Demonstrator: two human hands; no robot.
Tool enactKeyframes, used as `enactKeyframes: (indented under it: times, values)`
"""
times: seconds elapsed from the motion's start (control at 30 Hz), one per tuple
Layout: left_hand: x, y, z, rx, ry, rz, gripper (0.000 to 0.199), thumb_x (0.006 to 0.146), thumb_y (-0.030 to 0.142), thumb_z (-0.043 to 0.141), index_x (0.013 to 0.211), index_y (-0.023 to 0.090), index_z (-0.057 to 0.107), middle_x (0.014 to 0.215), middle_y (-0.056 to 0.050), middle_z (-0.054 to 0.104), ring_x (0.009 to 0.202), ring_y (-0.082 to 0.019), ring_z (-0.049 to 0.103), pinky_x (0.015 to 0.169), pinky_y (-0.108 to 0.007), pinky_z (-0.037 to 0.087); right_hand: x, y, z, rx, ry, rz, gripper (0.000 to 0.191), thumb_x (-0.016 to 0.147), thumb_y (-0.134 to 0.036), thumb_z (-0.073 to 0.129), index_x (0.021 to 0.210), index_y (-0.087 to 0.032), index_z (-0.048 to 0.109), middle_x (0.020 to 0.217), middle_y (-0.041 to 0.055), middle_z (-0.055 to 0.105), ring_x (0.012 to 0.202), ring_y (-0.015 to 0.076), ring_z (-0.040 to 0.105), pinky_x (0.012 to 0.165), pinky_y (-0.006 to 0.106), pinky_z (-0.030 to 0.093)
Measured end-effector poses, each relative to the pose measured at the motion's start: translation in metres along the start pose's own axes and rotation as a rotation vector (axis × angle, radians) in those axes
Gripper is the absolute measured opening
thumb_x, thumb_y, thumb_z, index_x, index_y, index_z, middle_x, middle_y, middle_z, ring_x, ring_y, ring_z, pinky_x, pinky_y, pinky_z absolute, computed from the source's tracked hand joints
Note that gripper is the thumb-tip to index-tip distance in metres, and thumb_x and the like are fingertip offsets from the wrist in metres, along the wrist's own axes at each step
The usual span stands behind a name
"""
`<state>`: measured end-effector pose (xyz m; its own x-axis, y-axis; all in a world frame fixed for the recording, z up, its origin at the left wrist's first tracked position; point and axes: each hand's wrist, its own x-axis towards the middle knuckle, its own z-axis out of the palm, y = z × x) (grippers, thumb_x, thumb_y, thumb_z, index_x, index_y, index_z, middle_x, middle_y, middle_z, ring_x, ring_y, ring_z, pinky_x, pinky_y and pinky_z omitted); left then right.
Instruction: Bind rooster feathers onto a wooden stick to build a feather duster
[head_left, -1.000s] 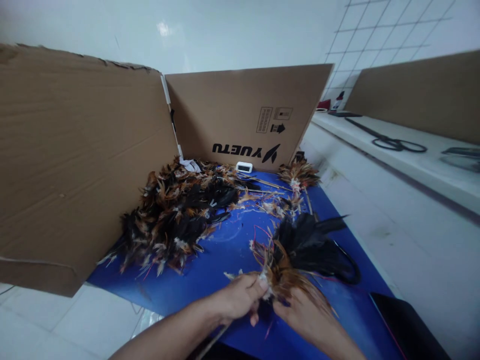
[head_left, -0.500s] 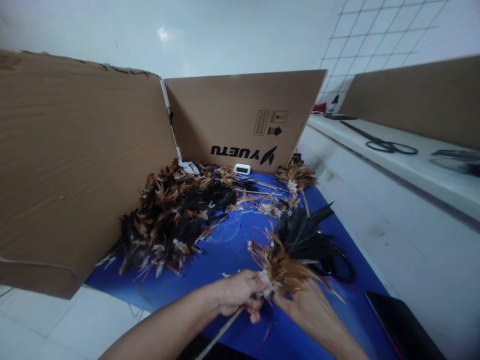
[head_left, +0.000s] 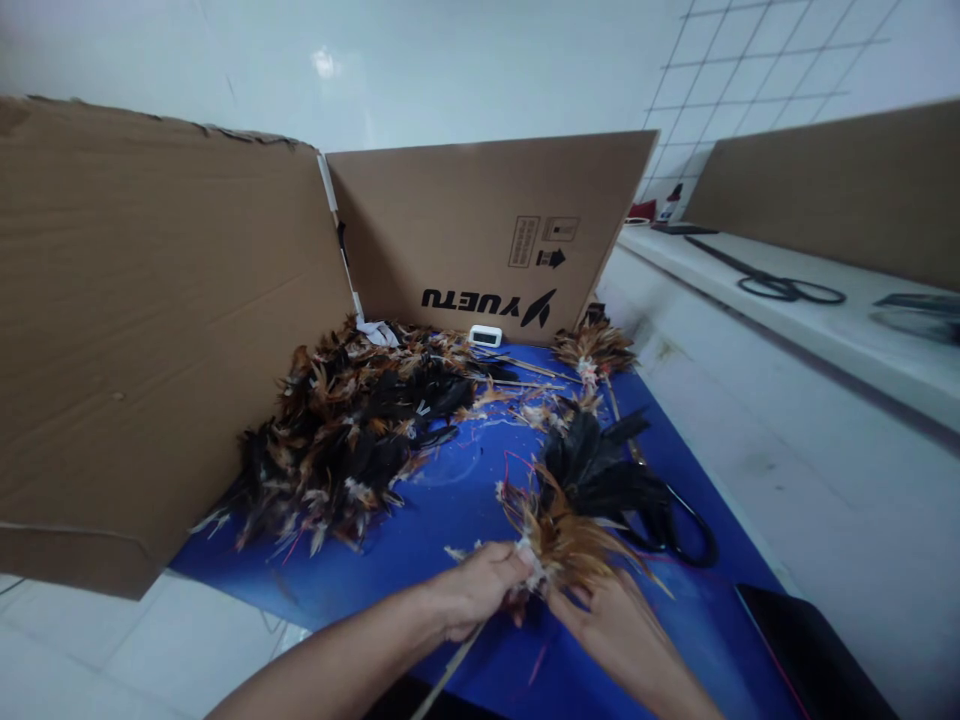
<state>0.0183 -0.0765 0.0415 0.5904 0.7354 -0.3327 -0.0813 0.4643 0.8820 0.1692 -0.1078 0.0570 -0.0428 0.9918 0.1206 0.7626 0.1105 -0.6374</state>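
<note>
My left hand is closed on the pale base of a feather bundle with brown and black feathers. A thin stick runs from under that hand toward the lower edge. My right hand touches the bundle's near side, its thumb and fingers pressed at the base and lower brown feathers. The black feathers fan away to the upper right, over part of the black-handled scissors. Red thread lies by the bundle. To the left is a large pile of brown and black feathers.
Cardboard panels stand left and behind the blue table surface. A small white device and another feather bundle sit at the back. A black flat object is at right; scissors lie on a white ledge.
The black feathers of the bundle have shifted slightly left and down, baring more of the scissors. My left hand's fingers have tucked further under the bundle's base.
</note>
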Motion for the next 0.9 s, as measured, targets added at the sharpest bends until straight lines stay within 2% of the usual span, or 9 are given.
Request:
enactKeyframes:
  times: [0.1,0.23,0.4,0.5,0.57,0.63,0.7,0.9]
  values:
    - [0.001,-0.003,0.001,0.007,0.038,0.027,0.054,0.061,0.065,0.053,0.069,0.012,0.048,0.055,0.003,0.038,0.048,-0.006,0.034,0.045,-0.022,0.032,-0.004,0.001,0.003,0.052,-0.093,0.000,0.021,0.074,-0.032,0.047,0.065,-0.020,0.062,0.058,0.0013,0.061,0.056,0.0164,0.055,0.054,0.025,0.044]
    - [0.000,-0.004,0.002,0.015,0.082,0.025,0.054,0.063,0.067,0.050,0.067,0.013,0.046,0.053,0.005,0.034,0.046,-0.005,0.031,0.044,-0.021,0.031,-0.007,0.011,0.010,0.086,-0.062,0.040,0.022,0.072,-0.031,0.050,0.055,-0.019,0.053,0.050,-0.0023,0.049,0.049,0.0122,0.045,0.048,0.023,0.037]
    - [0.003,-0.010,-0.001,0.057,0.110,0.035,0.053,0.066,0.068,0.045,0.065,0.015,0.043,0.053,0.005,0.033,0.047,-0.006,0.031,0.045,-0.021,0.030,-0.009,0.026,0.018,0.215,-0.072,0.086,0.024,0.073,-0.029,0.049,0.052,-0.019,0.042,0.049,-0.0054,0.038,0.048,0.0092,0.037,0.046,0.021,0.031]
    - [0.004,-0.014,-0.004,0.259,0.149,0.060,0.051,0.074,0.065,0.035,0.066,0.015,0.043,0.055,0.003,0.036,0.050,-0.008,0.035,0.050,-0.023,0.032,-0.011,0.027,0.020,0.264,-0.083,0.124,0.031,0.074,-0.037,0.052,0.051,-0.019,0.040,0.048,-0.0054,0.038,0.047,0.0095,0.038,0.045,0.022,0.031]
    - [0.003,-0.014,-0.004,0.493,0.194,0.105,0.048,0.080,0.058,0.028,0.069,0.015,0.045,0.062,0.000,0.044,0.059,-0.011,0.042,0.060,-0.027,0.036,-0.010,0.021,0.020,0.319,-0.090,0.131,0.030,0.074,-0.041,0.053,0.055,-0.018,0.047,0.052,-0.0027,0.048,0.052,0.0123,0.047,0.048,0.022,0.037]
    - [0.000,-0.012,-0.004,0.720,0.228,0.152,0.044,0.085,0.050,0.022,0.076,0.015,0.047,0.076,-0.005,0.050,0.073,-0.015,0.046,0.072,-0.031,0.037,-0.009,0.013,0.018,0.391,-0.112,0.133,0.027,0.076,-0.043,0.052,0.069,-0.017,0.057,0.065,0.0022,0.060,0.068,0.0172,0.057,0.060,0.025,0.044]
    - [-0.004,-0.009,-0.002,0.872,0.233,0.168,0.041,0.088,0.042,0.019,0.083,0.014,0.048,0.087,-0.009,0.052,0.082,-0.017,0.046,0.079,-0.034,0.036,-0.008,0.006,0.017,0.414,-0.130,0.148,0.031,0.078,-0.044,0.049,0.084,-0.016,0.062,0.079,0.0060,0.065,0.081,0.0208,0.060,0.071,0.027,0.046]
    - [-0.011,-0.011,0.004,1.134,0.243,0.235,0.041,0.089,0.033,0.013,0.094,0.012,0.048,0.092,-0.011,0.049,0.084,-0.019,0.046,0.080,-0.035,0.038,-0.005,0.007,0.023,0.210,-0.024,0.147,0.036,0.080,-0.046,0.045,0.085,-0.019,0.068,0.086,0.0080,0.069,0.088,0.0249,0.062,0.075,0.031,0.047]
